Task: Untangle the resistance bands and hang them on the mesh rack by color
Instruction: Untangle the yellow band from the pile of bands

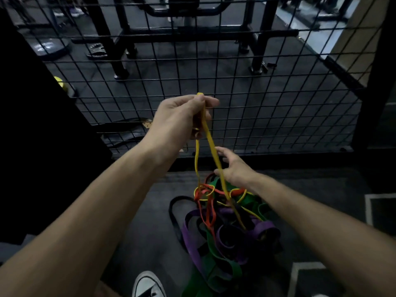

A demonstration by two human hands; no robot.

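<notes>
left hand (182, 116) raised in front of the mesh rack (267, 99), fingers curled around the top of a yellow band (211, 144), a small loop of it poking out above the fist. the band hangs down in two strands from the grip into the pile below, taut-looking on the right strand. right hand (234, 168) lower, just above the pile, fingers relaxed and spread, side of the hand touching or just beside the right yellow strand; cannot tell if it presses on it, grips nothing. tangled bands (222, 224) lie on the dark floor (139, 232) at the foot of the rack: red band (209, 213) and thin yellow loops on top, purple band (191, 239) and green band (216, 264) wide and underneath, a black band (174, 215) looping out to the left. no band hangs on the mesh. a white-toed shoe (147, 285) at the bottom edge, just beside the green band. gym equipment frames behind the mesh, dim.
</notes>
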